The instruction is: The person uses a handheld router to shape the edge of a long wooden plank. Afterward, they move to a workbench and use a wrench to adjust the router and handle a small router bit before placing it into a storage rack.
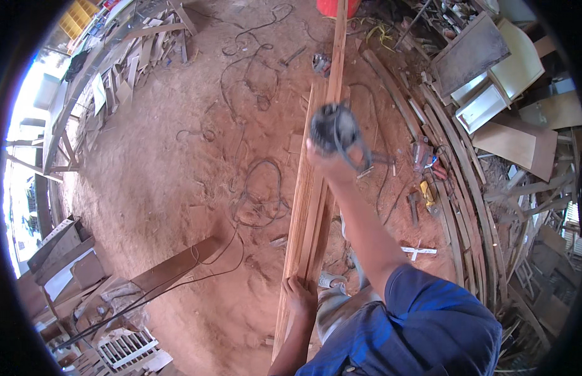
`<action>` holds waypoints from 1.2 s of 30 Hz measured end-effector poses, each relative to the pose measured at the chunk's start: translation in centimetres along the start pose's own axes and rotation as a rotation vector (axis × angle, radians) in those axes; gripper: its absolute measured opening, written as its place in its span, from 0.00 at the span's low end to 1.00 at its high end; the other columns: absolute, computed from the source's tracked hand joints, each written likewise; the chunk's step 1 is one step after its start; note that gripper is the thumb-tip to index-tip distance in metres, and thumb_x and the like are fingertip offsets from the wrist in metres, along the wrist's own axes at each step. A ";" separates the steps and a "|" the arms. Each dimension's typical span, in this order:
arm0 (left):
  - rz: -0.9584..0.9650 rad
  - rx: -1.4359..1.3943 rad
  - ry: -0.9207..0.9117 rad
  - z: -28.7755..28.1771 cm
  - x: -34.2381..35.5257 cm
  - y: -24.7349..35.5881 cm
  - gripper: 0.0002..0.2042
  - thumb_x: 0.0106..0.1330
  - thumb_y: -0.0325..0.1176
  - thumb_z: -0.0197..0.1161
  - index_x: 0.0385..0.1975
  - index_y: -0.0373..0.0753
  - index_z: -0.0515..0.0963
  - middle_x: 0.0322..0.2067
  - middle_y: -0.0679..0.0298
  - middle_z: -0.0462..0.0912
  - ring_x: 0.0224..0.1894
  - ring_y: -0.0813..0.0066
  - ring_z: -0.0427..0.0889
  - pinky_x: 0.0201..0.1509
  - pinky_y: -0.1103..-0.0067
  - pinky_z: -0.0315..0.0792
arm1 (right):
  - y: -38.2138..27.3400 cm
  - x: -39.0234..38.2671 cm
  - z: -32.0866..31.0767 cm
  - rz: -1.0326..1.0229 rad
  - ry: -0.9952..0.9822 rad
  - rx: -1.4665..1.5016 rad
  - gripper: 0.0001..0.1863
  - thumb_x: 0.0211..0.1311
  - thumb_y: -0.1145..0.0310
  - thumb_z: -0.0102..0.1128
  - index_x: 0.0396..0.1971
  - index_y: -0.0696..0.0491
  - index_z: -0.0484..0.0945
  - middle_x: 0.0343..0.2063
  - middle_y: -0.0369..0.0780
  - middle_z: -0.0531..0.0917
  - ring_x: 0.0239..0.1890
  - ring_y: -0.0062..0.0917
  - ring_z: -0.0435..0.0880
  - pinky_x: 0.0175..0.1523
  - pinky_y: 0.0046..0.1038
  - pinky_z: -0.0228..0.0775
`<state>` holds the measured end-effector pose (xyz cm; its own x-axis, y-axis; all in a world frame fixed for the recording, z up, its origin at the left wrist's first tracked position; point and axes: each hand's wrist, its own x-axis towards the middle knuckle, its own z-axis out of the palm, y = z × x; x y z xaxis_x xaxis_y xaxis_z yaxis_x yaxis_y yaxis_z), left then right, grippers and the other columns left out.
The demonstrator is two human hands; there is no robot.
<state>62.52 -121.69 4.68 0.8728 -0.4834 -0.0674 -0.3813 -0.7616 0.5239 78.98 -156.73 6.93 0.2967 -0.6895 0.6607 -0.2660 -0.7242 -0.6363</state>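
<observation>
We saw the right hand [332,164] stretched out ahead, its grip clamped around a dark round power tool [333,128] held blurred above the long wooden planks [311,207]. The planks lay stacked lengthwise over the red dirt floor [165,163], running away from the person toward a red container [330,6] at the top. The left hand [298,294] rested flat on the near end of the planks, fingers spread and closed on nothing. Black cables [259,194] coiled on the dirt just left of the planks. A dark beam [172,268] lay lower left. Scattered boards and panels [485,69] crowded the right side.
</observation>
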 end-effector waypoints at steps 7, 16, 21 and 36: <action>-0.077 0.018 0.039 1.7 -1.4 -1.6 0.23 0.55 0.23 0.67 0.52 0.35 0.69 0.38 0.47 0.73 0.42 0.43 0.75 0.46 0.53 0.73 | 6.8 10.9 5.9 0.177 0.057 0.135 0.32 0.43 0.56 0.83 0.46 0.56 0.82 0.37 0.42 0.89 0.40 0.35 0.90 0.48 0.34 0.82; -0.049 0.087 0.046 1.3 -1.5 -1.5 0.26 0.49 0.22 0.66 0.52 0.36 0.70 0.38 0.49 0.75 0.40 0.45 0.77 0.46 0.55 0.76 | 11.6 18.9 10.3 0.090 0.157 0.069 0.35 0.38 0.49 0.82 0.44 0.57 0.82 0.33 0.46 0.90 0.34 0.43 0.91 0.41 0.39 0.85; -0.064 0.114 0.033 1.5 -1.9 -2.0 0.27 0.49 0.24 0.68 0.52 0.36 0.69 0.38 0.49 0.75 0.41 0.45 0.76 0.47 0.53 0.75 | 13.3 21.0 12.0 0.085 0.181 0.058 0.36 0.38 0.46 0.81 0.43 0.58 0.82 0.32 0.47 0.90 0.33 0.44 0.91 0.40 0.40 0.84; -0.132 0.037 -0.019 1.0 -1.8 -1.8 0.24 0.54 0.27 0.67 0.52 0.35 0.71 0.41 0.46 0.75 0.44 0.41 0.77 0.48 0.53 0.75 | 10.5 16.6 8.9 0.141 0.065 0.189 0.32 0.43 0.53 0.83 0.44 0.58 0.83 0.36 0.44 0.90 0.38 0.36 0.92 0.46 0.35 0.83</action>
<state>61.36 -119.90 3.03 0.9103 -0.3856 -0.1504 -0.2744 -0.8343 0.4781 89.25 -175.64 7.69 0.2070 -0.7875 0.5805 -0.1228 -0.6096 -0.7832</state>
